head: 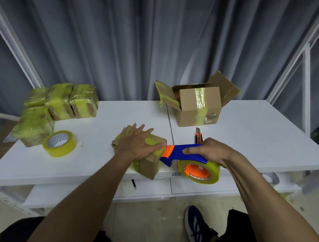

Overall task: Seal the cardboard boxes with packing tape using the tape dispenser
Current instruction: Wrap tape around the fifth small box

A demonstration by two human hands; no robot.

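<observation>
Your left hand (137, 142) lies flat, fingers straight, pressing the small cardboard box (148, 166) at the front edge of the table (266, 133). Your right hand (210, 151) grasps the blue handle of the tape dispenser (179, 154), its orange nose against the box's right end. Press firmly, draw steadily and mind your left thumb beside the nose. A utility knife (198, 136) lies just behind. The spare tape roll (59, 143), taped boxes (58, 105) and open carton (198, 105) stand well apart.

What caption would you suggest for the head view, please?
Left hand presses flat on a small cardboard box while the right hand holds the tape dispenser at its edge.
</observation>
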